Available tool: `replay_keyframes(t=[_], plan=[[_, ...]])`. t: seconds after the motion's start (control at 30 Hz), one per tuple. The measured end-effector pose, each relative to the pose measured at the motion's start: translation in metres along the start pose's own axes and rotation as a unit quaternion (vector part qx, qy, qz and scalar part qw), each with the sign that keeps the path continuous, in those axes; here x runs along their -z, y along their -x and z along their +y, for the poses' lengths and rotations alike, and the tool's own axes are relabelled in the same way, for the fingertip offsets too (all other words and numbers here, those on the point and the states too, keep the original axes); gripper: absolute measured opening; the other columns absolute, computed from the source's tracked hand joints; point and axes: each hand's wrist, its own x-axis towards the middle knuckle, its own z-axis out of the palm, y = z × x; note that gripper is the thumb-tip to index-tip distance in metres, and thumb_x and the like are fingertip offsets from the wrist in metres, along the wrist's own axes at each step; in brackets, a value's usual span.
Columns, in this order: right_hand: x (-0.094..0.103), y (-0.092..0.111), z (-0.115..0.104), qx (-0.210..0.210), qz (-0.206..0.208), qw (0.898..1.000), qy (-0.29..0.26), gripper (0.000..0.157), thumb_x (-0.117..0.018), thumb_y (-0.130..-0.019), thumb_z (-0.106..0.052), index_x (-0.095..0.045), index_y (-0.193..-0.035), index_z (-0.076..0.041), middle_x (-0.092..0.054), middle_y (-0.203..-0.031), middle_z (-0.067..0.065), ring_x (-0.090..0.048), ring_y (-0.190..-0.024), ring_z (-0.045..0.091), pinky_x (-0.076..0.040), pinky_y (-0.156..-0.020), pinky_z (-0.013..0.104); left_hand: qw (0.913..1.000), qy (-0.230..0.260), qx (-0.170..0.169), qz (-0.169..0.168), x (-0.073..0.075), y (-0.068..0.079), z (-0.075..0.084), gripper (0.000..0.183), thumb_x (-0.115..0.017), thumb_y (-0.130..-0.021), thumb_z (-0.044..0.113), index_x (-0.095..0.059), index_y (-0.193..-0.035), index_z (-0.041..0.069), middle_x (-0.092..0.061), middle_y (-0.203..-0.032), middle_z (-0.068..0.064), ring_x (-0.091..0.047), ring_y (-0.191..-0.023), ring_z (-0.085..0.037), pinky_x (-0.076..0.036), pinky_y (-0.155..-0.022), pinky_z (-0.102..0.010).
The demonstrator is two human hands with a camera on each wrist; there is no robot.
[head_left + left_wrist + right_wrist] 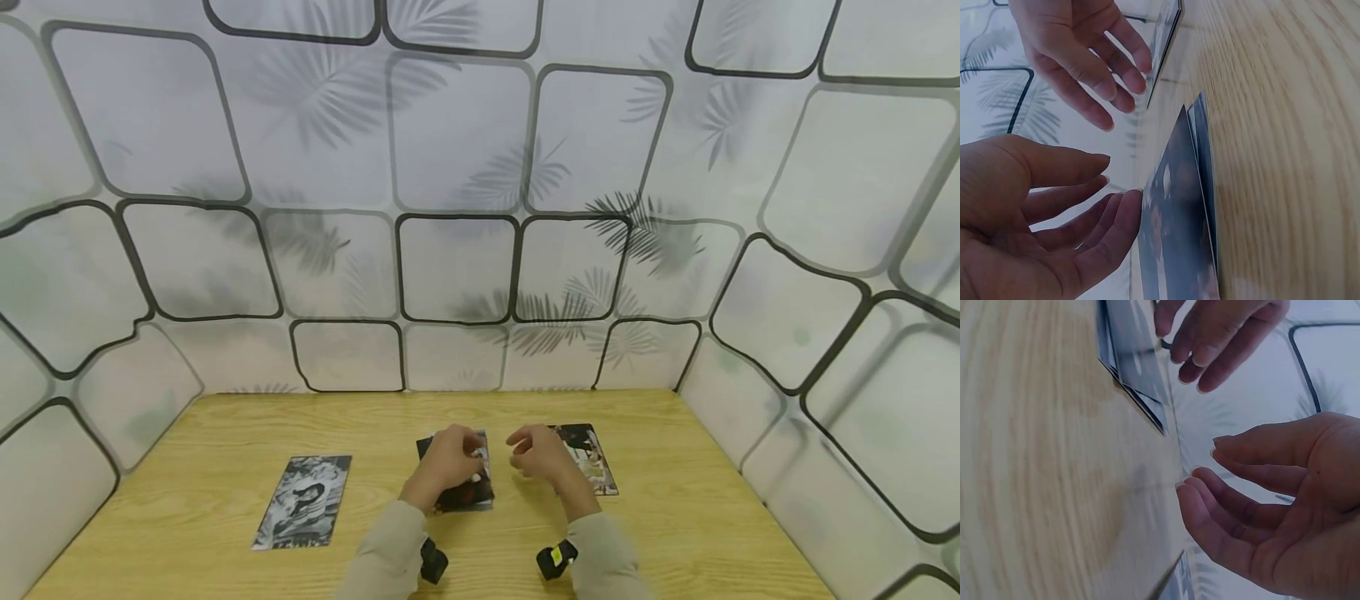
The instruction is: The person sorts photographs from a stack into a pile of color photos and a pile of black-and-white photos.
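A small, uneven stack of dark photo cards (467, 497) lies mid-table, its layers fanned slightly apart in the left wrist view. Over this stack is my left hand (448, 457), fingers loosely bent and thumb apart from them. In the left wrist view its fingertips come right at the edge of the top card (1175, 206), with nothing gripped. My right hand (538, 454) hovers between the middle stack and another group of photo cards (591, 458) on the right. Its fingers (1210, 519) are relaxed, and the space between them and the thumb holds nothing.
A black-and-white photo card (303, 502) lies by itself on the left of the wood-grain table (375, 425). Patterned fabric walls (457, 267) with leaf prints and dark outlines enclose the back and both sides.
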Motion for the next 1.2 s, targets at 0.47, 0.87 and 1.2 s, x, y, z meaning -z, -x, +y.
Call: replay_keyframes(t=[0.47,0.87,1.2], plan=[[-0.024,-0.004,-0.01,0.025,-0.022,0.999,0.04,0.028,-0.07,-0.091,-0.003,-0.071,-0.119,0.0,-0.069,-0.102,0.014,-0.067,-0.081,0.021,-0.058,-0.066,0.033,0.9987,-0.027,0.026,0.034,0.02,0.009,-0.024,0.027,-0.077,-0.09,0.007,-0.072,-0.115,-0.004,-0.073,-0.113,-0.02,-0.071,-0.1,-0.036,-0.061,-0.084,-0.048],[-0.035,-0.004,-0.014,0.035,-0.022,0.999,0.028,0.023,-0.068,-0.092,-0.002,-0.072,-0.115,0.0,-0.071,-0.104,0.016,-0.069,-0.088,0.025,-0.059,-0.069,0.037,0.9967,-0.008,0.06,0.054,0.037,0.017,-0.033,0.028,-0.074,-0.089,0.0,-0.071,-0.117,-0.005,-0.071,-0.116,-0.022,-0.068,-0.108,-0.038,-0.059,-0.09,-0.05],[-0.039,-0.002,-0.018,0.04,-0.025,0.998,0.035,0.024,-0.066,-0.093,-0.001,-0.071,-0.116,0.001,-0.071,-0.107,0.019,-0.068,-0.094,0.031,-0.057,-0.069,0.038,0.9955,-0.006,0.069,0.064,0.042,0.018,-0.038,0.026,-0.074,-0.089,0.0,-0.073,-0.114,-0.004,-0.072,-0.115,-0.022,-0.068,-0.103,-0.034,-0.059,-0.084,-0.048]])
